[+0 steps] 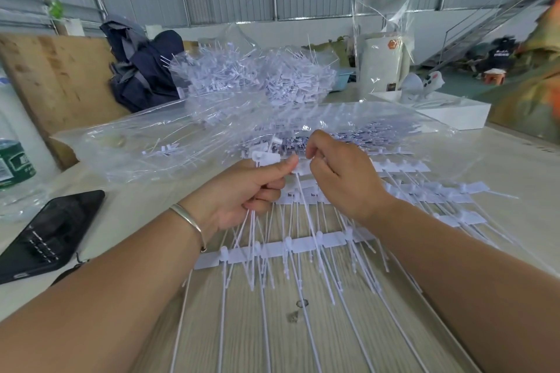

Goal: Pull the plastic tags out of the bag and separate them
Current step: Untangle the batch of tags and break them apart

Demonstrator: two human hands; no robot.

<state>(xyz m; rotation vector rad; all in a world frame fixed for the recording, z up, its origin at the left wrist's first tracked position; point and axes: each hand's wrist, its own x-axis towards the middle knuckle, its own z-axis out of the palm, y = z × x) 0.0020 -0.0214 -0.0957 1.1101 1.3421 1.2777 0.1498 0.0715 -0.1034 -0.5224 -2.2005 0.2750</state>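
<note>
Tags (266,158) are sitting between our two hands, just above the table (303,327) and just in front of the bag (157,142). We are curling our left hand (242,194) around a loose bundle of freed tags, thumb pressing a white tag head against the forefinger, with their thin tails fanning down out of the fist; holding them this way is keeping the finished ones together and out of the way. Our right hand (336,172) is pinching the near end of a joined strip (400,165), fingers bent tight on it right beside the left thumb, so the two grips are meeting at the joint we judge is being snapped.

More strips are lying across the table under and beyond our wrists, one (303,244) running crosswise near us, their tails pointing toward us, which is keeping the heads lined up for picking. The bag is lying flat with its mouth toward us, so strips are within easy reach. Behind it a heap (257,73) of loose tags is piling up in clear plastic. A phone (51,233) is resting at our left, near a green-labelled bottle (15,163).

We judge the work is well along but far from done: many joined strips are waiting.
</note>
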